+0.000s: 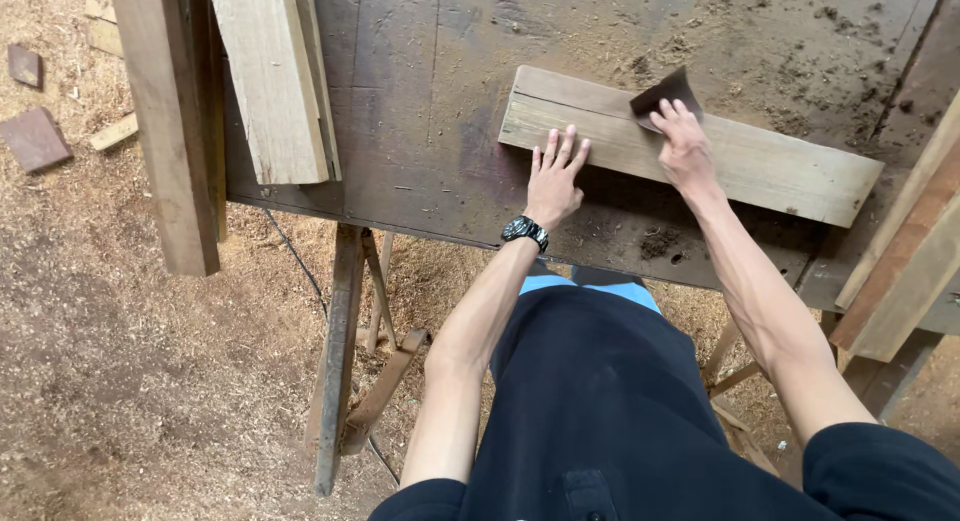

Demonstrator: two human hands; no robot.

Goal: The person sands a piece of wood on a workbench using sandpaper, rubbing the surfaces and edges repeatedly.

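Note:
A pale wooden board [770, 166] lies across a dark, dusty workbench [420, 111]. My left hand [555, 176] rests flat against the board's near edge, fingers spread, a black watch on the wrist. My right hand [683, 141] presses a dark sheet of sandpaper [662, 94] onto the board's top face near its middle. The sandpaper's far corner curls up beyond my fingertips.
Two planks [275, 76] and a thicker beam [170, 121] lie at the bench's left end. More boards [905, 251] lean at the right. Sawdust covers the floor [130, 361], with wood scraps [35, 136] at far left. A trestle leg [338, 361] stands under the bench.

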